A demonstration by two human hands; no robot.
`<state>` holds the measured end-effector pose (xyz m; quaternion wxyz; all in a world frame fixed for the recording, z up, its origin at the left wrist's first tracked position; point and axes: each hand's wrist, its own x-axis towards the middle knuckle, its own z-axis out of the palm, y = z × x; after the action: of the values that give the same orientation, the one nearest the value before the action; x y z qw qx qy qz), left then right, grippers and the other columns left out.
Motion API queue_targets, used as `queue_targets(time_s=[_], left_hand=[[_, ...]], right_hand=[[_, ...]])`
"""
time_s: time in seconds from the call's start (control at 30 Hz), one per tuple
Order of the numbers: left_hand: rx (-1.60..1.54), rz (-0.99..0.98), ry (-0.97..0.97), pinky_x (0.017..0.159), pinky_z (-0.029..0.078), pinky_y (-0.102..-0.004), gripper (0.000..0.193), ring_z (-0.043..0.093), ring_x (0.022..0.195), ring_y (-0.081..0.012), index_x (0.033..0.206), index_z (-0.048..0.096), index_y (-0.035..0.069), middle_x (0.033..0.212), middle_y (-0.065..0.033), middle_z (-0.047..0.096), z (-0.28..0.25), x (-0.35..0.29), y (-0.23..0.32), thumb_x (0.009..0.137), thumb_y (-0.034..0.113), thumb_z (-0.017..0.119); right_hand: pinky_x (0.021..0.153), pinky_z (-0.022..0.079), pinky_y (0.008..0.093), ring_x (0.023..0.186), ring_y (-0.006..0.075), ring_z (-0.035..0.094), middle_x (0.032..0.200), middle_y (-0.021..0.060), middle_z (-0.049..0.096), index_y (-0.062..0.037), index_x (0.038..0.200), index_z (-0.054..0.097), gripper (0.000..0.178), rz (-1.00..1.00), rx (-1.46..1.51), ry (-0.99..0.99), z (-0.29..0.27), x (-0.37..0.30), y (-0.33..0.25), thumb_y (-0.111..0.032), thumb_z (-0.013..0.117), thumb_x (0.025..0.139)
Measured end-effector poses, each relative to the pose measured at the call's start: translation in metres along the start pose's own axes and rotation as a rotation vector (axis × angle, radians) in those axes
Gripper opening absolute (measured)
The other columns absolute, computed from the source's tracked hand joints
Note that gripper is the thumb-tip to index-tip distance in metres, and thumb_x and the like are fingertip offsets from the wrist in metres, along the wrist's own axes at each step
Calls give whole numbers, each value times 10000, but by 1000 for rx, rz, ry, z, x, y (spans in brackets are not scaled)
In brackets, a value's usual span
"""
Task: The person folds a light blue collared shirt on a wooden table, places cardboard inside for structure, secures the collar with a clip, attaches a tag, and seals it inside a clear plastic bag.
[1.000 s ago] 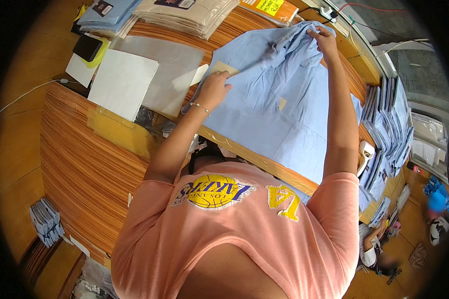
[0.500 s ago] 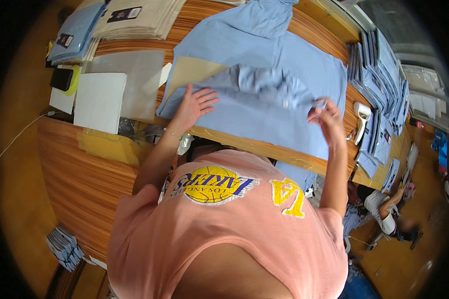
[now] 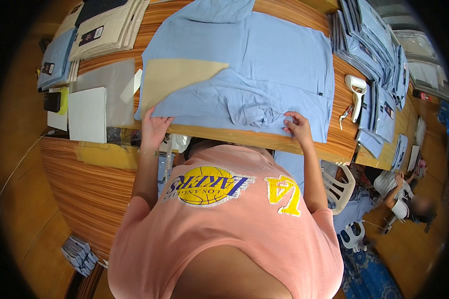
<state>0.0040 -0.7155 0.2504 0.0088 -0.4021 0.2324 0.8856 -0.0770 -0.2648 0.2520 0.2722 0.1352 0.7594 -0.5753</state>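
Both hands lower, blue shirt (image 3: pixel 264 65) flatter

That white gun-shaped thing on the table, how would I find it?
Look at the wooden table, to the right of the big light-blue shirt. The white handheld tool lies between it and the stacked folded shirts: the only white, hard thing there.

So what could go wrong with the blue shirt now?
The light blue shirt is bunched up by the right hand, so creases might get folded in. The tan cardboard sheet lies partly under the cloth near the left hand; a tug could slide it crooked. The shirt's near edge sits at the table edge, so it might slip off.
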Motion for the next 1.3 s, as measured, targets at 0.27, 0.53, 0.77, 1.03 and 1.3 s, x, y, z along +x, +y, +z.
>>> queue_targets(time_s=[0.27,0.53,0.77,1.03,1.3], left_hand=[[975,1157,78,1067,257,-402,464,373,1245,-262,1300,365,4,1318,-136,405,63,-46,-41,856,51,494],[2069,1211,-710,1067,227,-473,329,321,1298,-273,1177,575,136,1358,-40,428,124,54,-84,850,129,539],[1731,1162,-760,921,345,-449,193,467,1091,-235,994,657,131,1128,-30,570,177,57,-111,819,192,601],[2030,848,-537,765,386,-362,252,514,840,-224,732,692,119,793,0,630,225,81,-155,729,371,692],[2115,693,-483,768,400,-363,190,538,855,-205,732,700,158,743,19,642,232,87,-160,708,346,713]], right_hand=[[774,430,379,877,243,547,903,84,586,-117,994,665,204,-557,-747,497,-60,24,-7,-113,623,794],[876,362,455,1059,303,453,1149,75,510,-144,928,638,192,-258,-1313,667,-110,51,-24,-214,667,751],[832,375,440,1021,306,466,1111,93,521,-128,962,630,246,-564,-1137,669,-65,35,-52,-191,685,731],[788,378,387,925,275,481,982,88,535,-84,945,620,198,-796,-677,420,15,48,-19,-75,636,749],[815,355,379,943,262,474,1007,72,535,-90,997,609,239,-834,-700,464,18,53,-6,-111,633,760]])
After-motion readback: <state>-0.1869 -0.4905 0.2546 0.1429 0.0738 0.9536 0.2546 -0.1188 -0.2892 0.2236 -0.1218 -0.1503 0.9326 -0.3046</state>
